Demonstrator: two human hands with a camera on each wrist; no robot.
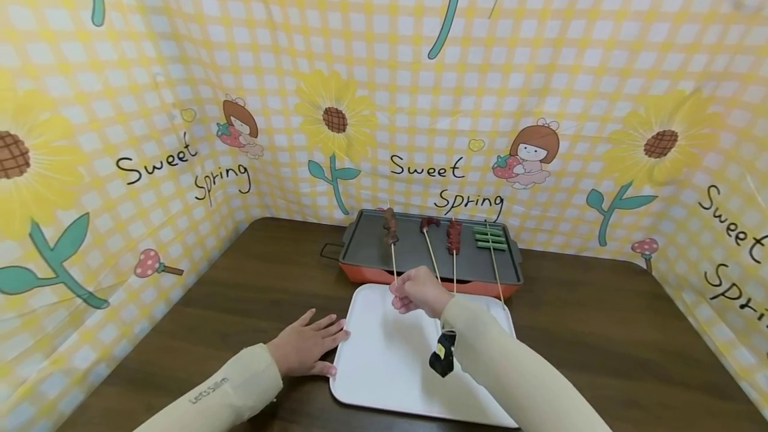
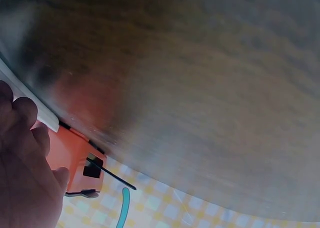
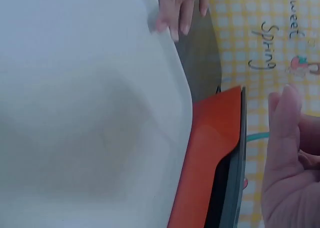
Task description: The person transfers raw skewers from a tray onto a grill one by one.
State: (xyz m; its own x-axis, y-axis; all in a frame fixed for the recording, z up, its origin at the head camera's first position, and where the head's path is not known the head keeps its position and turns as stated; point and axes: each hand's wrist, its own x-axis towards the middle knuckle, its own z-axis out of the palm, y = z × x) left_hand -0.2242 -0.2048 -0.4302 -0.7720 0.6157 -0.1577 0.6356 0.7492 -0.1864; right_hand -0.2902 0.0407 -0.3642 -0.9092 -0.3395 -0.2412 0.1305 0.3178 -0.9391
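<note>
In the head view my right hand [image 1: 420,291] pinches the lower end of a wooden skewer with brown meat [image 1: 390,225]. The meat end is over the left part of the grill pan [image 1: 408,259], a dark plate on an orange base. My left hand [image 1: 309,345] lies with fingers spread at the left edge of a white tray [image 1: 384,372]. In the right wrist view the fingers of my right hand [image 3: 290,173] are curled together, the stick hidden there. The left wrist view shows my left hand [image 2: 27,163] at the tray's rim.
On the pan lie a skewer with a dark red curled piece [image 1: 429,223], a red meat skewer [image 1: 453,239] and a green vegetable skewer [image 1: 490,237], their sticks pointing toward the tray. A wire handle [image 1: 329,251] juts left from the pan. Checked cloth [image 1: 384,85] encloses the brown table [image 1: 600,339].
</note>
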